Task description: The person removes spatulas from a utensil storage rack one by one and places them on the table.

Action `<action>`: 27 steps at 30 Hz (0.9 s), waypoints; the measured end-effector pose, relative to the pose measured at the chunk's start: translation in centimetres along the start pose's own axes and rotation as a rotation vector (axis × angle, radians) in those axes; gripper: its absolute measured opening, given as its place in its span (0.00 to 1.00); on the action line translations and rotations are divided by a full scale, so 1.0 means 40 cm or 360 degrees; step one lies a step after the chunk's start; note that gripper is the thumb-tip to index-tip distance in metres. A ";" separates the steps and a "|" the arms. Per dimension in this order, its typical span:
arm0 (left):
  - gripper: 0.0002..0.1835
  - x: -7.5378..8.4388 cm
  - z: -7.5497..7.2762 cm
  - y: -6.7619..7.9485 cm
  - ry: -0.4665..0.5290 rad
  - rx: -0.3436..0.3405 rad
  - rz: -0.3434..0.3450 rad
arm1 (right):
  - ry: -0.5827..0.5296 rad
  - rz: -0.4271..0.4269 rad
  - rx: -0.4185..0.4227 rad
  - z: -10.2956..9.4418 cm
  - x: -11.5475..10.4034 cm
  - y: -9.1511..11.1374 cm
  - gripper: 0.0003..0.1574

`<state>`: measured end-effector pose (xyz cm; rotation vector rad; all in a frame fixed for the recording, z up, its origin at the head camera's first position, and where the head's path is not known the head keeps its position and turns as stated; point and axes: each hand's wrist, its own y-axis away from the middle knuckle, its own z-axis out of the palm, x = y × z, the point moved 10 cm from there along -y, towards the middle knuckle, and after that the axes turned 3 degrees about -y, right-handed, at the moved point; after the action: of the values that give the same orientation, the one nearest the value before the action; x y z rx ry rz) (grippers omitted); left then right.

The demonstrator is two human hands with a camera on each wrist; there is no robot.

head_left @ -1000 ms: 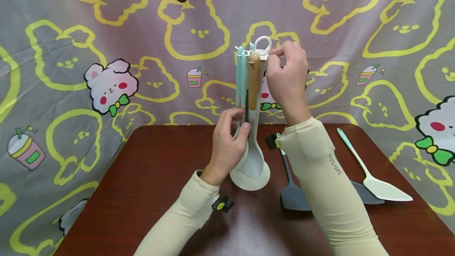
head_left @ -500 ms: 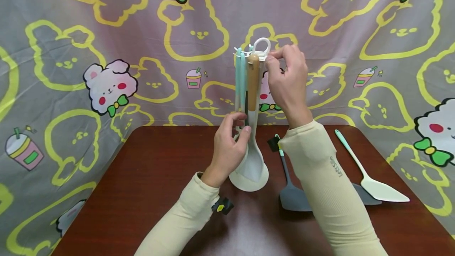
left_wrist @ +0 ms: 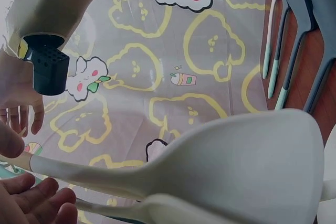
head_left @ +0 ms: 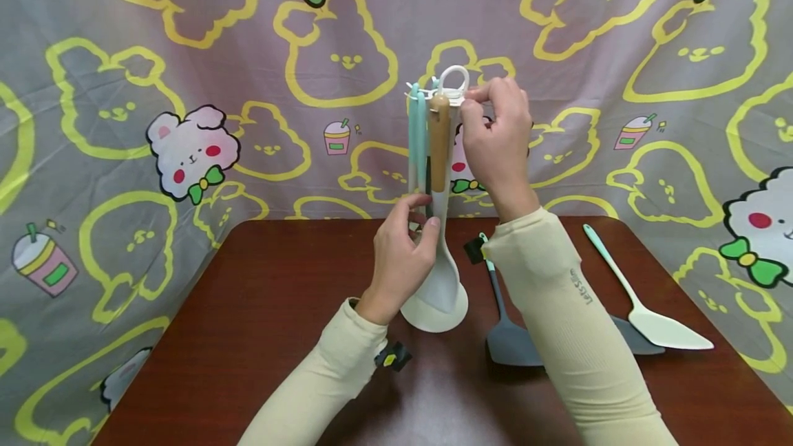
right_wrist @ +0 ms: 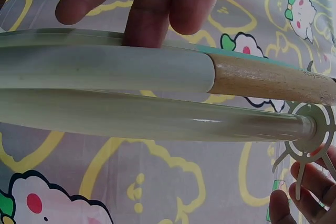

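A white utensil rack (head_left: 457, 314) stands upright on the table, with a ring at its top. From it hang utensils with teal handles (head_left: 416, 131) and a white spatula (left_wrist: 236, 156) with a wooden handle (head_left: 439, 150). My right hand (head_left: 498, 133) pinches one of the hooks at the rack's round top (right_wrist: 303, 140). Lower down, my left hand (head_left: 399, 253) holds the white spatula's shaft between thumb and fingers, just under the wooden part. Behind it, a second pale utensil (left_wrist: 178, 211) partly shows in the left wrist view.
On the table's right side lie a dark grey spatula (head_left: 513, 344), another grey one (head_left: 638, 340) and a pale green turner (head_left: 672, 329) overlapping it. My right sleeve (head_left: 557, 301) covers part of them. A patterned cloth (head_left: 272, 33) hangs behind the brown table (head_left: 285, 281).
My left hand has shifted slightly right, its thumb now closer over the white spatula's shaft. The right hand stays at the rack's top, and the utensils hang nearly as before.
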<state>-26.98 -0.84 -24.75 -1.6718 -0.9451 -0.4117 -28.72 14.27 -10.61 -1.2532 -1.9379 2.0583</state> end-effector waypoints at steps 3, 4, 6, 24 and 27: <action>0.18 -0.005 0.003 -0.001 -0.0040 -0.0004 -0.0030 | 0.0004 -0.0021 -0.0003 0.002 0.000 0.003 0.15; 0.18 -0.007 0.004 -0.002 -0.0050 -0.0004 -0.0035 | 0.0008 -0.0031 -0.0006 0.002 -0.001 0.004 0.16; 0.18 -0.010 0.006 -0.003 -0.0072 -0.0007 -0.0045 | 0.0025 -0.0058 -0.0016 0.004 -0.005 0.004 0.16; 0.13 0.020 0.018 -0.024 -0.0436 0.0088 0.0043 | 0.0110 -0.0115 -0.0038 0.005 -0.017 0.003 0.18; 0.11 0.014 0.024 -0.024 -0.0457 0.0045 0.0010 | 0.0112 -0.0111 -0.0044 0.007 -0.017 0.005 0.18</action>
<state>-27.55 0.32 -24.04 -1.7363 -1.1491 -0.1539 -28.34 13.62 -10.49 -1.2271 -1.9568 1.9348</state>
